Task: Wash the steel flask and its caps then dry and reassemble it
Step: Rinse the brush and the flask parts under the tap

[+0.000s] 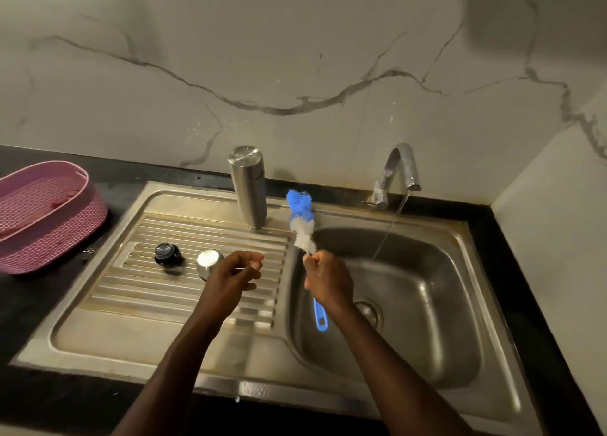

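Observation:
The steel flask stands upside down at the back of the ribbed drainboard. A black inner cap and a steel outer cap sit on the ribs in front of it. My right hand grips the blue handle of a bottle brush, its blue and white bristles pointing up and away over the left edge of the basin. My left hand hovers over the drainboard just right of the steel cap, fingers loosely curled, holding nothing.
The tap at the back runs a thin stream into the sink basin, whose drain sits near my right wrist. A pink perforated basket stands on the black counter at the left. A marble wall rises behind.

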